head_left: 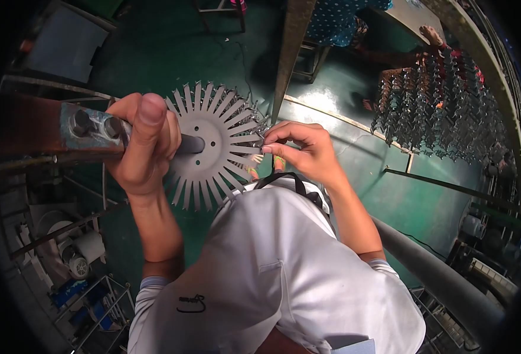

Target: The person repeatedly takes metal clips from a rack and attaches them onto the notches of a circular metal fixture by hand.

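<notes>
A grey metal disc (196, 154) with long radial tines and small holes near its centre sits on a round shaft (190, 144). My left hand (145, 141) is closed around this shaft, beside a bracket (92, 128) with two large bolts. At the right rim, my right hand (301, 150) pinches thumb and forefinger together by the tine tips. Whatever is between those fingertips is too small to make out. Small dark metal pieces (250, 121) crowd behind the disc's upper right edge, partly hidden by the tines.
Dense rows of shiny metal parts (437, 106) hang at the upper right. A person in dotted blue clothing (331, 22) is near a stool (313, 62). A metal post (290, 53) rises close to my right hand. Machinery (77, 253) stands lower left on the green floor (154, 59).
</notes>
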The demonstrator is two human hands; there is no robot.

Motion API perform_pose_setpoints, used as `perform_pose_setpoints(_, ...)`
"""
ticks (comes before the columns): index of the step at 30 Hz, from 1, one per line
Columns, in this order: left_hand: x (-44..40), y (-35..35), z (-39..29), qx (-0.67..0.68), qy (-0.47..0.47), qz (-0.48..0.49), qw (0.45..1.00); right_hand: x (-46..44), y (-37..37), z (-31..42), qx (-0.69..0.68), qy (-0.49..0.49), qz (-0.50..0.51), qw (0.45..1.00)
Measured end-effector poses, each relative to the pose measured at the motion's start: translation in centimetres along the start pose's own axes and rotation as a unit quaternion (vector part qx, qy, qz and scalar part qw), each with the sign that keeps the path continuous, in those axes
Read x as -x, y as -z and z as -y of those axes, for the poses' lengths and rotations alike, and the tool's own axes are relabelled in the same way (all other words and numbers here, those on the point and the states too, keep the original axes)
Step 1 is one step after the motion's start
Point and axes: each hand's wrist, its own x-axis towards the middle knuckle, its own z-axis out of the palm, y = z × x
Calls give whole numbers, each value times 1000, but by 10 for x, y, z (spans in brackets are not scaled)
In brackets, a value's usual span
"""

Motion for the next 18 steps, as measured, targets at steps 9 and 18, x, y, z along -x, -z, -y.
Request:
perform_pose_setpoints(9, 2, -4, -4, 35, 32, -58, 997, -3, -1, 16, 54, 1, 31, 998)
perform_pose_setpoints(18, 10, -5, 3, 63, 29, -81, 994, 3, -4, 22, 127, 11, 27, 991)
